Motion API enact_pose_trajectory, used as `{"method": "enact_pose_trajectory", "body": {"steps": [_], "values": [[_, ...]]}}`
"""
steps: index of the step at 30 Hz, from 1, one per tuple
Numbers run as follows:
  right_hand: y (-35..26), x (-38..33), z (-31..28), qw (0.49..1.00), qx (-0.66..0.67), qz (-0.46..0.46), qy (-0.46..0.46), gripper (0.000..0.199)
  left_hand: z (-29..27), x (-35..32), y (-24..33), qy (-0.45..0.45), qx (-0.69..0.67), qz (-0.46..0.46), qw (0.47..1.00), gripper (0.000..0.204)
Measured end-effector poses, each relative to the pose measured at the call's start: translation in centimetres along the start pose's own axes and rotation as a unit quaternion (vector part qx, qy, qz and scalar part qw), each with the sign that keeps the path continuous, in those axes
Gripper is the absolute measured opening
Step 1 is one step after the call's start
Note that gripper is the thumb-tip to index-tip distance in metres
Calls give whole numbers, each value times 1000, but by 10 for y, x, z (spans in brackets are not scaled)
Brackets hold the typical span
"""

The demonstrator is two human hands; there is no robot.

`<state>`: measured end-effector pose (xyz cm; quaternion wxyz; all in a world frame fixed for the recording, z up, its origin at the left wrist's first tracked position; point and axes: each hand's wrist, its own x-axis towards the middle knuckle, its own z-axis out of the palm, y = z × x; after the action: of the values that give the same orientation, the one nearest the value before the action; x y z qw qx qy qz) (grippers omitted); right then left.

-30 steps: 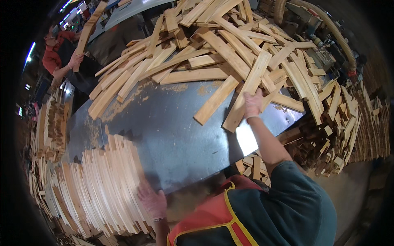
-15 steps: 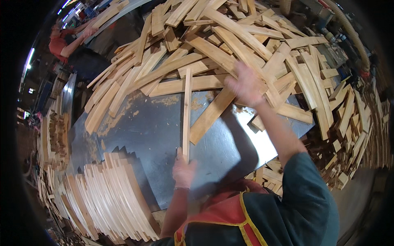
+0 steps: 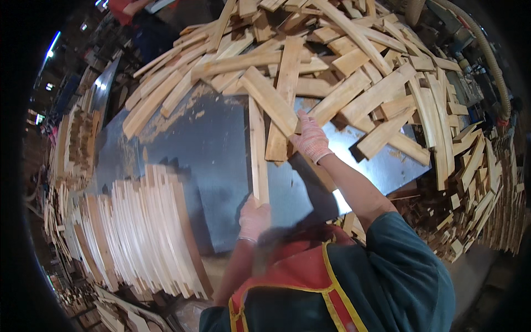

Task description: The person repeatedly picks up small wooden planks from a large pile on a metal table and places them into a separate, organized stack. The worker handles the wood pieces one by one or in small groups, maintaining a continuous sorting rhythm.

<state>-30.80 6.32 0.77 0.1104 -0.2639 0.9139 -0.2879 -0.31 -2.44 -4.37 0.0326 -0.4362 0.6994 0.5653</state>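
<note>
My left hand [image 3: 255,219], in a pale knit glove, is closed round the near end of a long, narrow wooden slat [image 3: 258,152]. The slat points away from me over the metal table [image 3: 218,166]. At the near edge of a heap of loose boards, my right hand [image 3: 311,138], also gloved, is closed on the near end of a wooden board [image 3: 270,100]. That board slants away to the left, crossing above another board [image 3: 286,74]. Its far end comes near the slat's tip; whether they touch I cannot tell. A further board [image 3: 319,171] lies partly hidden beneath my right forearm.
The heap of boards [image 3: 381,91] spreads over the table's far side. A row of slats stacked on edge [image 3: 146,232] stands at the near left. Offcuts [image 3: 442,227] lie at the right, below a ribbed hose [image 3: 492,72]. Another person [image 3: 124,11] is at the far left.
My right hand has come nearer and slightly left, and a board is now in its grip. Boards at the heap's near edge have shifted. The left hand still holds the slat. The view has tilted.
</note>
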Motion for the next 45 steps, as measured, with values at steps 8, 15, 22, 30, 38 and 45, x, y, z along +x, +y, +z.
{"method": "enact_pose_trajectory", "body": {"steps": [8, 15, 22, 30, 38, 45], "values": [[-23, -51, 56, 714, 620, 215, -246, 39, -111, -121, -52, 199, 278, -21, 940, 50], [-100, -95, 72, 812, 506, 186, -225, 13, -179, -181, -133, 354, 515, -20, 780, 76], [-54, -6, 70, 975, 207, 74, 24, 50, -144, -134, -101, 320, 374, 129, 861, 80], [-72, 66, 49, 960, 147, 228, 69, 58, -66, -88, -42, 167, 468, 72, 865, 92], [-69, -31, 74, 886, 411, 97, -192, 39, -133, -119, -49, -79, -528, 7, 845, 82], [-186, -186, 166, 928, 116, -44, -352, 61, -164, -176, -47, -45, -586, 107, 802, 70]]}}
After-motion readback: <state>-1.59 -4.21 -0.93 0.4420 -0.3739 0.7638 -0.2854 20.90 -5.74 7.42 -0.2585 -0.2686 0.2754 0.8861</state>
